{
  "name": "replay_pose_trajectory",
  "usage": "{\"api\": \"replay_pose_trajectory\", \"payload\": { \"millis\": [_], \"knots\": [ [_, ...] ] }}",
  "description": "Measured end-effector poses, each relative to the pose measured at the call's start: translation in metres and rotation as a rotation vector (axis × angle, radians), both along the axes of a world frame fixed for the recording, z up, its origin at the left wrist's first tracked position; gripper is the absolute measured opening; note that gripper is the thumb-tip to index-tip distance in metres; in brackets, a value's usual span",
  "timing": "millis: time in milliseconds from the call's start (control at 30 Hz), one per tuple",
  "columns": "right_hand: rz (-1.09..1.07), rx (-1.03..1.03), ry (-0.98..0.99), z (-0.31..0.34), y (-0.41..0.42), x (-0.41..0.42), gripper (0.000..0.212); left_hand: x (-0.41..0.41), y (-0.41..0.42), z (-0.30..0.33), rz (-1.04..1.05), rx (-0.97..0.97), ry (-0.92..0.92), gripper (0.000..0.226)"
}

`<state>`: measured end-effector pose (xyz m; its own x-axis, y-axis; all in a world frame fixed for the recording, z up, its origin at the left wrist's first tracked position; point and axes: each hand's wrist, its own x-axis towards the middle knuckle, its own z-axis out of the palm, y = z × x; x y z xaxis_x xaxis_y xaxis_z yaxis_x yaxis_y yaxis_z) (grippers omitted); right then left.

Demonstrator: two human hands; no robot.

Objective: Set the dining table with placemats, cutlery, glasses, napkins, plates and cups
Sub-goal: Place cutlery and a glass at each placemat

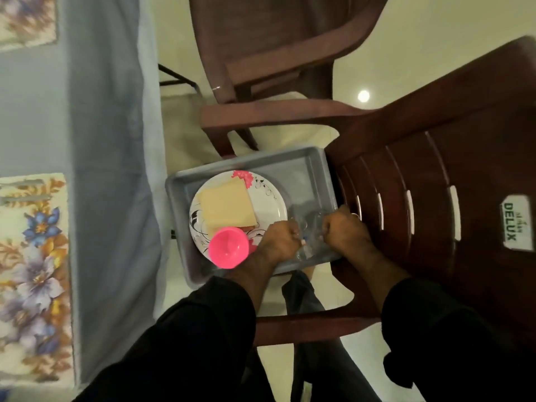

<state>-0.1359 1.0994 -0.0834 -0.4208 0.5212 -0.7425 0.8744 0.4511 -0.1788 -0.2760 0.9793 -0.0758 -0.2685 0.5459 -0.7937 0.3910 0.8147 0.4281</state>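
A grey tray [307,163] sits on the seat of a dark brown chair. In it lies a white plate [268,195] with a floral print. Folded beige napkins [227,206] lie on the plate, and a pink cup [228,247] stands at its near edge. Clear glasses [309,227] stand in the tray's near right corner. My left hand [280,242] is curled round one glass, and my right hand [343,229] is curled round another beside it. On the table to the left lies a floral placemat [34,274] with blurred cutlery [24,191] at its far end.
The table under a blue cloth [107,140] fills the left side, with a second floral placemat [26,18] at the far left corner. The brown chair's back [452,175] rises on the right. Another brown chair [275,53] stands beyond the tray on the pale floor.
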Motion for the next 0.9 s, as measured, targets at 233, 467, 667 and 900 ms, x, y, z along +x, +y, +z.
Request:
{"api": "replay_pose_trajectory", "payload": {
  "millis": [233, 467, 667, 900],
  "knots": [
    [-0.258, -0.129, 0.323, 0.094, 0.006, 0.008, 0.025, -0.027, -0.034, 0.096, 0.372, 0.263, -0.001, 0.033],
    [-0.42, -0.182, 0.711, 0.23, -0.026, -0.039, 0.071, -0.087, -0.1, 0.226, 0.786, 0.609, -0.036, 0.067],
    [-0.436, -0.521, 0.969, 0.325, -0.114, -0.097, 0.064, -0.103, -0.216, 0.334, 1.033, 0.896, 0.004, 0.057],
    [-0.31, -1.048, 1.048, 0.432, -0.321, -0.125, 0.062, -0.054, -0.436, 0.449, 1.335, 1.289, -0.02, 0.038]
  ]
}}
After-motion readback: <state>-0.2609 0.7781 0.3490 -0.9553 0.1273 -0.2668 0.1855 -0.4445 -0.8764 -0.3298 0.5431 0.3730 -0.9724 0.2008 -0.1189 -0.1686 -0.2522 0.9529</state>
